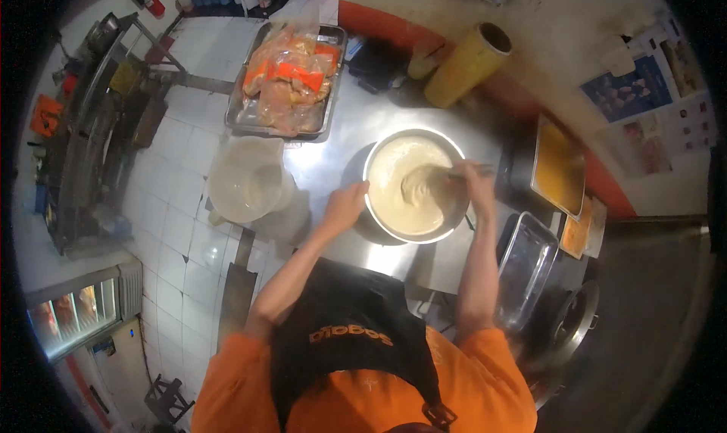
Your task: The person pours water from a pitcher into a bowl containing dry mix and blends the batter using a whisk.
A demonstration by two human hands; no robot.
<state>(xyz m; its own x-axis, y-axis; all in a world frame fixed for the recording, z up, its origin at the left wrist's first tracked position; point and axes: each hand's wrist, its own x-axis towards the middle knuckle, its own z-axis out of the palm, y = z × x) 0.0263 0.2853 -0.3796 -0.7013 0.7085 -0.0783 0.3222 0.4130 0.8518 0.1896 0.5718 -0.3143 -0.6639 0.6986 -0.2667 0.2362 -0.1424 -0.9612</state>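
A round metal bowl (406, 243) of pale, creamy batter (400, 157) stands on the steel worktable before me. My left hand (344, 207) grips the bowl's rim on its left side. Over the opposite rim, my right hand (476, 184) is closed around the handle of a mixing utensil (454, 173). The utensil's head is sunk in the batter and blurred, so its exact kind is unclear. Swirled ridges mark the batter around it. Left of the bowl stands a translucent plastic pitcher (241, 177), apart from my left hand.
Bagged raw meat (289, 84) fills a metal tray (230, 112) at the back left. A yellow plastic-wrap roll (463, 72) stands near the wall. To the right are a pan of yellow-orange contents (559, 163), a shallow metal pan (528, 268) and a round pot (576, 319).
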